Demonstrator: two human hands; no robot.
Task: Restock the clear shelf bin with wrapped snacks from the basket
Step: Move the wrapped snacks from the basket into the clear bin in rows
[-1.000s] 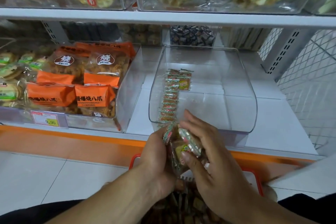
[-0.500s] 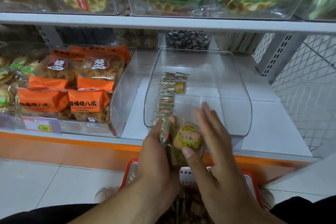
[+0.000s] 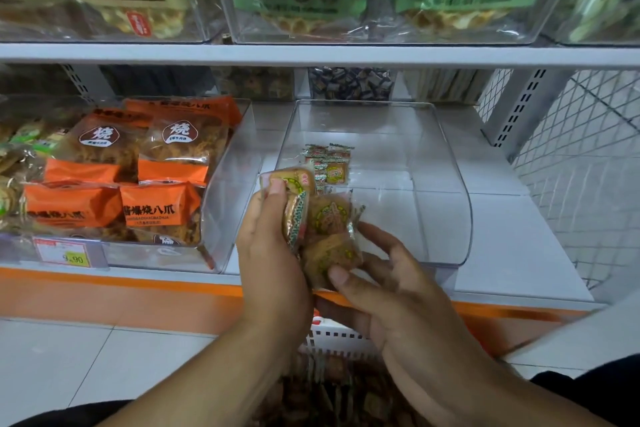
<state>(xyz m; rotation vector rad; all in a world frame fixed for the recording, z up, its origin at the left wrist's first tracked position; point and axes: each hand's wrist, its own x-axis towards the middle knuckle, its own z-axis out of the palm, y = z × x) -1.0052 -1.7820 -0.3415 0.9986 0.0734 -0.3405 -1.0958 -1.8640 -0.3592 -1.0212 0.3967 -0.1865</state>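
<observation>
Before clear bin, both hands' grips clutching wrapped snacks, tag reads 9.90

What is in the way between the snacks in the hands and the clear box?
Only the clear bin's own curved front wall stands there. The left hand and right hand hold the wrapped snacks just in front of it. Its top is open, and only a short row of snacks lies inside.
</observation>
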